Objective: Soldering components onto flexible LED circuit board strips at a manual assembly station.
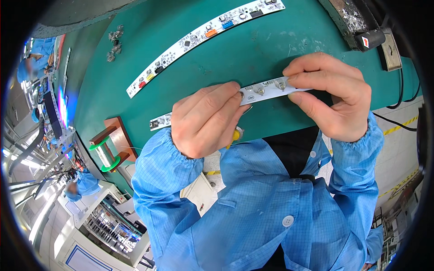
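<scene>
A narrow white circuit board [270,91] with small round clear parts on it stretches between my hands, just above the green table. My left hand [205,118] lies over its middle, fingers closed around it, and hides part of it. Whether the left fingertips also pinch a small part cannot be seen. My right hand [337,94] grips the right end between thumb and fingers. Farther off, a longer curved white circuit board [181,47] with coloured connectors lies on the table. Below my left fingers, a yellow object [236,134] is partly hidden.
Several small clear parts [115,43] lie at the far left of the green table [262,56]. A solder wire spool [106,156] sits on a brown wooden holder [122,135] at the left edge. At the upper right are a metal tray [346,20] and a corded black device [370,40].
</scene>
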Demonstrator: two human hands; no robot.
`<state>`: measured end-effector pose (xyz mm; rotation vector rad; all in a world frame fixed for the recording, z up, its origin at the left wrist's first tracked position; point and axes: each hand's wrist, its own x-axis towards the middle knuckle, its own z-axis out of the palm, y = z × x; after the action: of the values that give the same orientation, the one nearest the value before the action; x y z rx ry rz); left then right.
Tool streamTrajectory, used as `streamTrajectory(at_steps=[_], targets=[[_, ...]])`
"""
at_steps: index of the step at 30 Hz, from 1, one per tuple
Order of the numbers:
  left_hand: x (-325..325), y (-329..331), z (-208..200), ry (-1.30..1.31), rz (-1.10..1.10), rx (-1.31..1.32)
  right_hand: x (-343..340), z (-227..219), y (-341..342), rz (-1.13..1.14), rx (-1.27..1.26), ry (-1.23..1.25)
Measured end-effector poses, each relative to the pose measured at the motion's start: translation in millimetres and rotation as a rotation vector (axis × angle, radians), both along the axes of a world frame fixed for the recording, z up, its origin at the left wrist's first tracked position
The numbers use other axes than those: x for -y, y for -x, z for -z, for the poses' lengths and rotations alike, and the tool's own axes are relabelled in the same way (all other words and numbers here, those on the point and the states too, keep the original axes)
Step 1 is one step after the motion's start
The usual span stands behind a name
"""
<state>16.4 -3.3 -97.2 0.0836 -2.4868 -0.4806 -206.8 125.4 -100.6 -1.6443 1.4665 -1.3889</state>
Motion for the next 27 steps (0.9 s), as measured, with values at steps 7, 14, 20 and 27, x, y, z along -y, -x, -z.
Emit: streamTrajectory(at_steps=[7,14,20,27], targets=[[0.8,3.2,0.7,-0.010,0.022,0.000,-1.0,-1.2,2.4,-0.004,-0.004,0.000],[-1.5,1.9,-4.6,-0.044,-0.034,0.004,1.4,-0.7,1.0,0.016,0.016,0.014],[4.3,-4.1,-8.2,-0.296,-0.089,0.039,2.5,-5.7,-4.8,0.010,0.016,-0.038],[6.1,-14.3,-13.2,-0.305,-0.171,0.186,1.1,-9.3,-5.4,0.020,-0.117,-0.037]])
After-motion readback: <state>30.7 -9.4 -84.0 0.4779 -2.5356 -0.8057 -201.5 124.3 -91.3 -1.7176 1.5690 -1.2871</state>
